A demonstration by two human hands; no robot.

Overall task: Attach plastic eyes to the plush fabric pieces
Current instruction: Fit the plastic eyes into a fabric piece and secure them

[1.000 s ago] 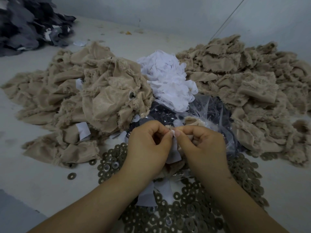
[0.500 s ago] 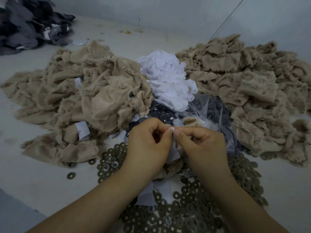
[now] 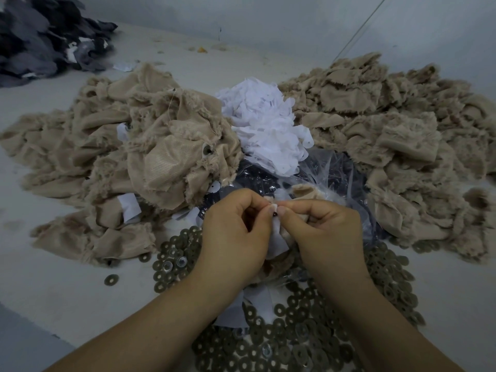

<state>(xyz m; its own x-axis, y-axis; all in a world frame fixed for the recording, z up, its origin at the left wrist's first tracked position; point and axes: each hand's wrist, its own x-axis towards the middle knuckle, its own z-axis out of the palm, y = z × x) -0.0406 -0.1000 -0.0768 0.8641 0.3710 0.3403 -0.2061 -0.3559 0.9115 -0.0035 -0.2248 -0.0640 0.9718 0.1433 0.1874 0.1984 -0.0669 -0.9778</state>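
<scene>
Two bare forearms come up from the bottom edge, no sleeves anywhere along them, nothing at either wrist, no watch, no band. The left hand wears no glove and shows no ring on the fingers that can be seen. The right hand is just as plain, ungloved and ringless. The nails are short and pale, with no dark polish, on the fingertips turned toward the camera. Nothing else of the person is in view.
</scene>
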